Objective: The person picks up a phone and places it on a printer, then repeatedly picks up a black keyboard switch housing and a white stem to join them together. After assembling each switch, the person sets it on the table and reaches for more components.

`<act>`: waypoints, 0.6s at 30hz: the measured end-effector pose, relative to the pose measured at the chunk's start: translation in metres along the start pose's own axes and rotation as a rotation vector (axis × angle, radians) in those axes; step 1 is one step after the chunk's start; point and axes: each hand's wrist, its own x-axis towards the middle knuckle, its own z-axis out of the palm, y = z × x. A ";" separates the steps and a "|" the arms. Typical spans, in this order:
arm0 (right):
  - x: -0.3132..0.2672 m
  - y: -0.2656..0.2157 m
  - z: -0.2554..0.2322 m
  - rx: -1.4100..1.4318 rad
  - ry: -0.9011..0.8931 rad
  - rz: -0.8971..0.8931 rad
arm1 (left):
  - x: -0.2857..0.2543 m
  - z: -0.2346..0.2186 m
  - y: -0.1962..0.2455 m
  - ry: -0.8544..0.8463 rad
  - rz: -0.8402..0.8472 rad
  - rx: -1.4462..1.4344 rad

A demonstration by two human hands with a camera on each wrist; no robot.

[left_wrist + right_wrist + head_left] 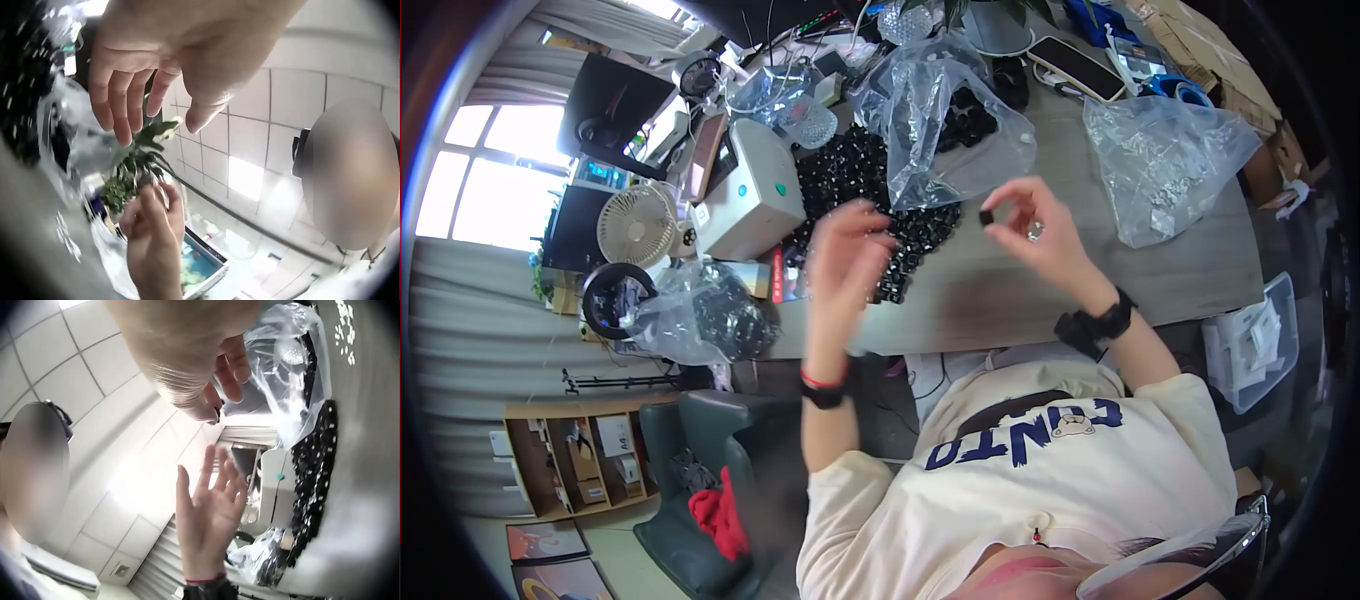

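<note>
Black cap [986,216] pinched between right hand [1040,235] fingers [1003,232], above table

A small black part [986,216] is seen against a grey table [1000,290], on which a heap of black parts [855,185] is spread. Clear bags [945,120] are shown, one [1170,160] filled with silvery pieces. A cream sweatshirt [1040,470] is printed with navy letters and a small brown bear. Black wrist straps [1100,325] are worn, with a red band [818,381] on one wrist. A white box [750,190] carries green dots. A red cloth [720,515] lies on a dark green chair [690,440]
</note>
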 end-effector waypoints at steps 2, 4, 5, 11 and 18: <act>-0.017 -0.018 0.010 -0.193 -0.108 -0.163 | -0.024 0.051 -0.008 0.001 -0.124 -0.241; -0.026 -0.018 0.011 -0.233 -0.140 -0.166 | -0.031 0.078 -0.026 0.029 -0.107 -0.252; -0.031 -0.018 0.008 -0.260 -0.157 -0.180 | -0.033 0.089 -0.037 0.047 -0.083 -0.243; -0.019 -0.024 -0.032 -0.350 -0.184 -0.096 | -0.023 0.129 -0.069 0.135 -0.176 -0.461; 0.040 0.045 -0.082 -0.579 -0.505 -0.053 | -0.023 0.129 -0.106 0.199 -0.306 -0.631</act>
